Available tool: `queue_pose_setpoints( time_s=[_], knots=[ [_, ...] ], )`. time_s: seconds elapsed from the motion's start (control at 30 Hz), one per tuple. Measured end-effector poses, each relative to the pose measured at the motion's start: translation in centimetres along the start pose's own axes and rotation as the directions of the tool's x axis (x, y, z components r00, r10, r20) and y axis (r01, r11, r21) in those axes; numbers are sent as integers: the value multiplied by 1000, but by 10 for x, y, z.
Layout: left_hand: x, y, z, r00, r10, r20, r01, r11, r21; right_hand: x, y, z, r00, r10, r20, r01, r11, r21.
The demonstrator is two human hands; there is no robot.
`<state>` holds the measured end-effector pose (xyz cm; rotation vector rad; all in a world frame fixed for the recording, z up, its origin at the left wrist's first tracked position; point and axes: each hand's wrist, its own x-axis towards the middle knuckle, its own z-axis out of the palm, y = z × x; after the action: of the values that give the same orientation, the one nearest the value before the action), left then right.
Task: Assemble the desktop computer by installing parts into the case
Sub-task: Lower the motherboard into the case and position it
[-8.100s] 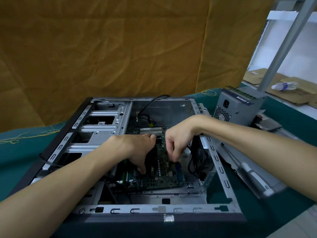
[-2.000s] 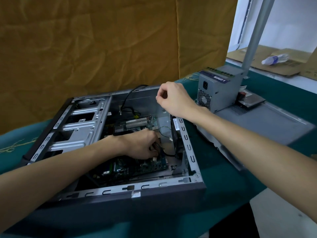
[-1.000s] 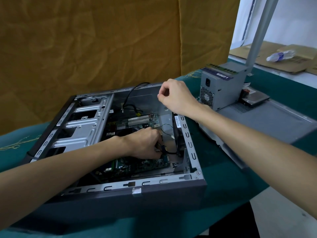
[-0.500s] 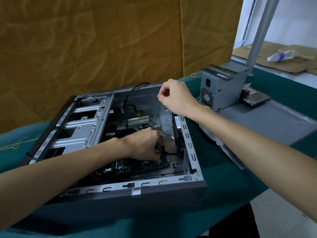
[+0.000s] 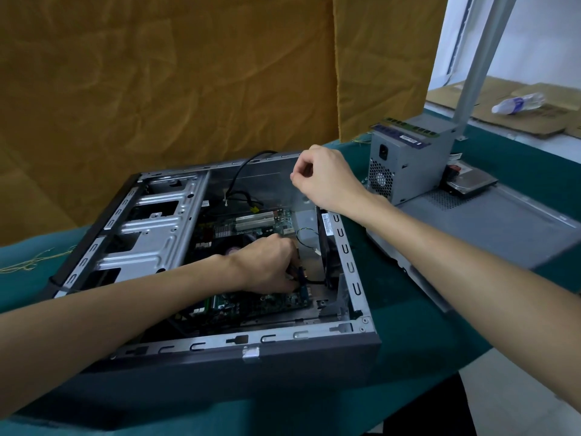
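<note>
The open dark grey computer case [image 5: 248,339] lies on its side on a green cloth. A green motherboard [image 5: 270,302] sits on the case floor. My left hand [image 5: 267,267] reaches inside, fingers curled round the board's right edge by the port block. My right hand [image 5: 327,180] hovers over the case's far right corner with fingers curled and thumb against forefinger; nothing shows between them. A black fan [image 5: 327,247] stands against the right wall, its thin wires loose. The grey power supply [image 5: 405,165] stands outside, to the right.
A silver drive cage [image 5: 151,234] fills the case's left side. The side panel [image 5: 490,225] lies to the right, with a hard drive [image 5: 471,184] on it. A memory stick [image 5: 408,125] rests on the power supply. A metal pole [image 5: 481,58] rises behind. The table edge drops off at the lower right.
Since eight seconds ago my right hand has left the motherboard and risen to the case's far right corner. My left hand stays on the board. Nothing has moved in the last second.
</note>
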<state>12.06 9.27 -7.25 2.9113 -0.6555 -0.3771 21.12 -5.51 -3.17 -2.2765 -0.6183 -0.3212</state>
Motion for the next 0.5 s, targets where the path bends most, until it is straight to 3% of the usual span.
queue_pose_setpoints(
  time_s=[0.5],
  knots=[
    [-1, 5, 1, 999, -42, 13, 41, 999, 32, 0, 1, 1, 1000, 5, -10, -4, 1000, 13]
  ],
)
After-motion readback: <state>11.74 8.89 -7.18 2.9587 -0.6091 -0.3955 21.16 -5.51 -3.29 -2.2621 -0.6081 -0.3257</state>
